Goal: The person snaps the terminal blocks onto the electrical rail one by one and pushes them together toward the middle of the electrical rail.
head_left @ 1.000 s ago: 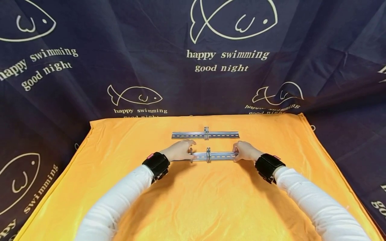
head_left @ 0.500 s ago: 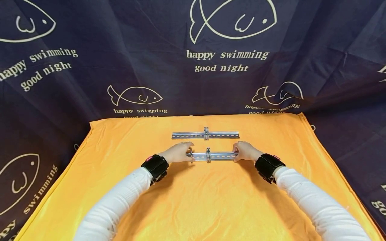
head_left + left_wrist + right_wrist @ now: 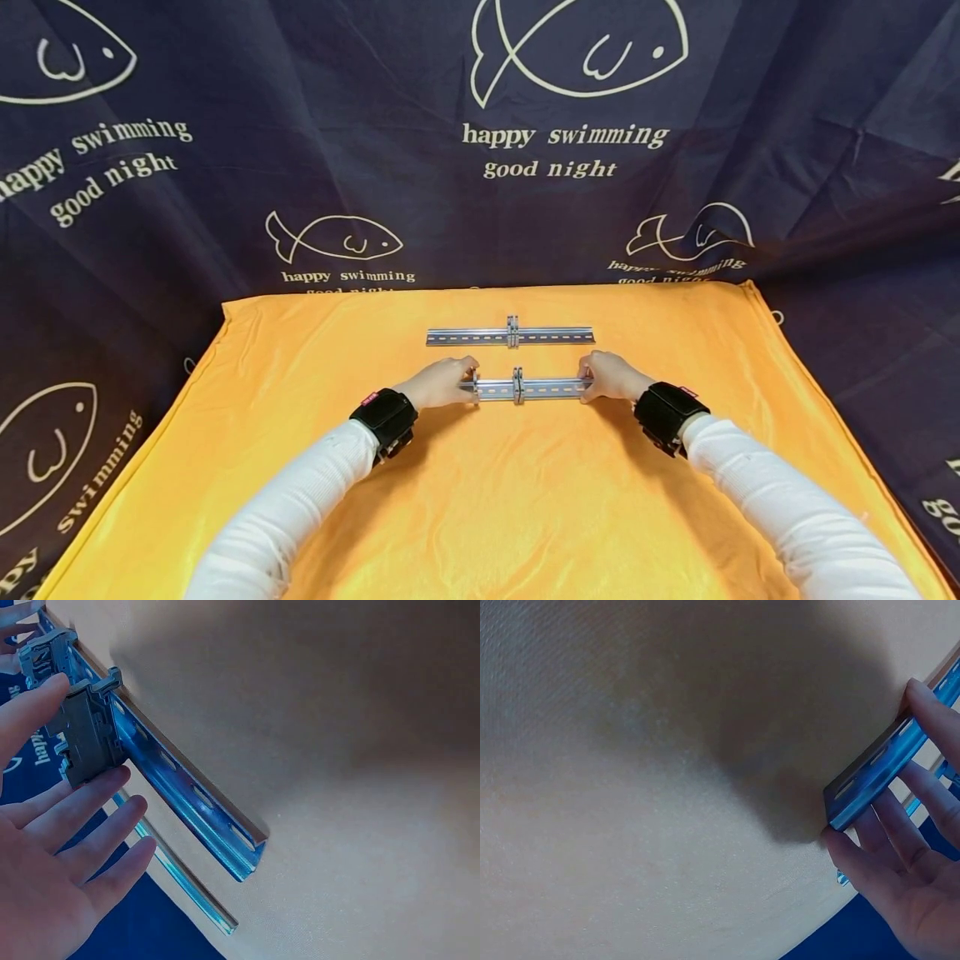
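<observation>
A slotted metal DIN rail (image 3: pixel 551 389) lies across the near part of the orange cloth. My left hand (image 3: pixel 438 383) is at its left part, pinching a thin grey terminal block (image 3: pixel 90 735) that stands on the rail, thumb at one edge and fingertips at the opposite one. Farther along, around the rail's middle, sits another grey terminal block (image 3: pixel 518 386). My right hand (image 3: pixel 613 375) holds the rail's right end; in the right wrist view the thumb is on one long edge and the fingers on the other.
Behind and parallel lies a second DIN rail (image 3: pixel 555 336) with grey terminal blocks (image 3: pixel 512 332) clipped near its middle. Orange cloth (image 3: pixel 525 500) covers the table. A dark blue fish-print curtain (image 3: pixel 420 150) hangs along the back and sides.
My left fingers and thumb, spread around the left terminal block a second ago, have drawn together on it, and the left hand has come slightly nearer. My right hand stays on the rail's end.
</observation>
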Tool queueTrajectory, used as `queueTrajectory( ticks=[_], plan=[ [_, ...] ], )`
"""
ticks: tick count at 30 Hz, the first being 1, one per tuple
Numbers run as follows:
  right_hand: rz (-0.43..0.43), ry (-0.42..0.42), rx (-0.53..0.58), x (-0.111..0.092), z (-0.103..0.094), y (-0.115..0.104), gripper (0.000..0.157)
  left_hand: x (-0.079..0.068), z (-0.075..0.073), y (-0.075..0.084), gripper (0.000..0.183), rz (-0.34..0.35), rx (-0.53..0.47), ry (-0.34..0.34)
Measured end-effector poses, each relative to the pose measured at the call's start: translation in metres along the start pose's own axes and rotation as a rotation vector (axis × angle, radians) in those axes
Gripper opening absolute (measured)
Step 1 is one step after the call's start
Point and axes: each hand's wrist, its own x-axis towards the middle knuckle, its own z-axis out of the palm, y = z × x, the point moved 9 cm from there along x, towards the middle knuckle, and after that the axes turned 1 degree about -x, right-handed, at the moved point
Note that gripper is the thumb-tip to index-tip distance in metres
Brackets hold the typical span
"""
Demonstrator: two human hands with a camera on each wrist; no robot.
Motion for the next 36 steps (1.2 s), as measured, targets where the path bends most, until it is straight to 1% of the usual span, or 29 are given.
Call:
queueTrajectory(
  ticks=[5,11,18,26,36],
  plan=[
    [0.009,-0.004,0.002,0.001,0.001,0.003,0.032,0.001,-0.001,0.001,0.051,0.015,-0.017,0.015],
    [0.018,-0.009,0.012,0.002,0.001,0.007,0.032,0.004,0.001,0.001,0.051,0.003,-0.029,0.017],
    [0.053,-0.019,0.010,0.003,0.002,0.008,0.031,0.011,0.004,0.009,0.051,0.025,-0.015,0.031],
    [0.004,0.001,0.001,0.002,0.001,0.004,0.032,0.016,0.008,0.021,0.052,0.037,-0.020,0.026],
    [0.022,-0.009,0.001,0.001,0.000,0.002,0.032,0.023,0.013,0.028,0.053,0.053,-0.004,0.026]
  ],
)
